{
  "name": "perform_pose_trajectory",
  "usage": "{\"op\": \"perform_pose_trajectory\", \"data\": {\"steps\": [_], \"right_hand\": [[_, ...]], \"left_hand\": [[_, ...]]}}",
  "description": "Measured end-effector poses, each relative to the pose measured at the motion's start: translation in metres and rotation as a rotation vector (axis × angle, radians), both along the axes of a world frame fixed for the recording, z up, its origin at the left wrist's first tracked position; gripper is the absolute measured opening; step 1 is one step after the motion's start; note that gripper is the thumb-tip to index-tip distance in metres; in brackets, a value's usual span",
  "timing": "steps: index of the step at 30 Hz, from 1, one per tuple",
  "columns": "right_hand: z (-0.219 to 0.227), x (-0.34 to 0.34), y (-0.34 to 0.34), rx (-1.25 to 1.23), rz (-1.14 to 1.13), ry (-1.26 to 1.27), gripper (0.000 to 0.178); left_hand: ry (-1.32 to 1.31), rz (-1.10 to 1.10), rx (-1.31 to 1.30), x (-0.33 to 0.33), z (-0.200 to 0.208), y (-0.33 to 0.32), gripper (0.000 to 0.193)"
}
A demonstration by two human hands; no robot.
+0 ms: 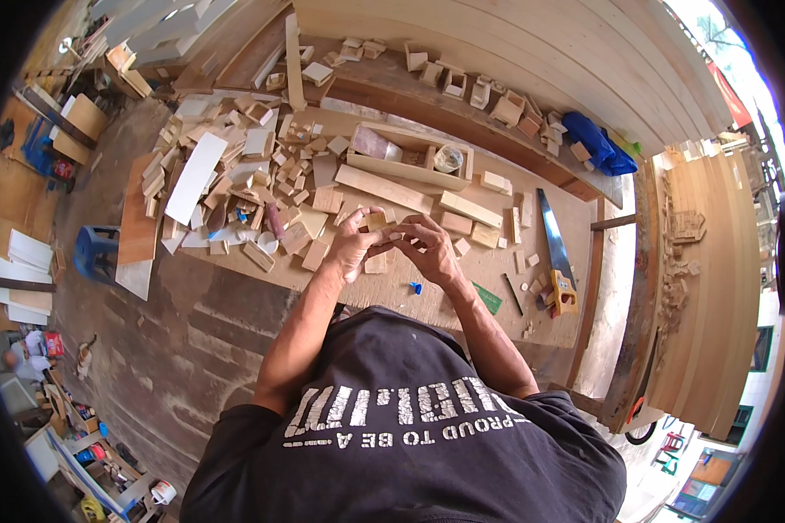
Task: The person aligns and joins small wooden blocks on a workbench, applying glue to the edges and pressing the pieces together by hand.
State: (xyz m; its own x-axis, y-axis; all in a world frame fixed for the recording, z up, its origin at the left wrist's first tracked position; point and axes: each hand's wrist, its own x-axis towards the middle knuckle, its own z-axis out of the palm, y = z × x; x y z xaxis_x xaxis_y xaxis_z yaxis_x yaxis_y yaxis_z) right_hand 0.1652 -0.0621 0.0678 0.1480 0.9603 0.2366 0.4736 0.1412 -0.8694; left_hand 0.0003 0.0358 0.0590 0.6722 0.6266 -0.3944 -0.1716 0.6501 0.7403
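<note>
Over the near edge of the wooden workbench (235, 268), my left hand (355, 247) and my right hand (429, 247) meet with their fingertips pinched together. Whatever sits between the fingers is too small and too covered to make out. Pale wood blocks lie on the bench just beyond and below both hands. A small blue object (416, 288) rests near my right wrist, and a flat green piece (487, 299) lies partly behind my right forearm. Past my hands is a long wooden board (384, 189).
A wooden tray (410, 176) holds a cup-like container. Right of it lies a handsaw (556, 253) with a yellow handle, beside a dark pencil-like stick (514, 295). Wood offcuts (235, 166) pile up on the left. A blue cloth (598, 144) sits on the back shelf.
</note>
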Motion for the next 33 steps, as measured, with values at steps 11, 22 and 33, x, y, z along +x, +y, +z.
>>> {"op": "perform_pose_trajectory", "data": {"steps": [11, 22, 33], "right_hand": [[-0.011, 0.000, -0.003, 0.042, -0.010, -0.004, 0.021], [-0.018, 0.002, -0.008, 0.029, -0.012, 0.000, 0.020], [-0.028, 0.001, -0.005, -0.289, -0.078, 0.585, 0.036]], "left_hand": [[-0.005, -0.034, 0.000, 0.000, -0.006, -0.001, 0.048], [0.048, -0.038, 0.061, 0.005, -0.007, -0.003, 0.045], [0.082, -0.063, 0.191, 0.001, -0.026, -0.003, 0.057]]}}
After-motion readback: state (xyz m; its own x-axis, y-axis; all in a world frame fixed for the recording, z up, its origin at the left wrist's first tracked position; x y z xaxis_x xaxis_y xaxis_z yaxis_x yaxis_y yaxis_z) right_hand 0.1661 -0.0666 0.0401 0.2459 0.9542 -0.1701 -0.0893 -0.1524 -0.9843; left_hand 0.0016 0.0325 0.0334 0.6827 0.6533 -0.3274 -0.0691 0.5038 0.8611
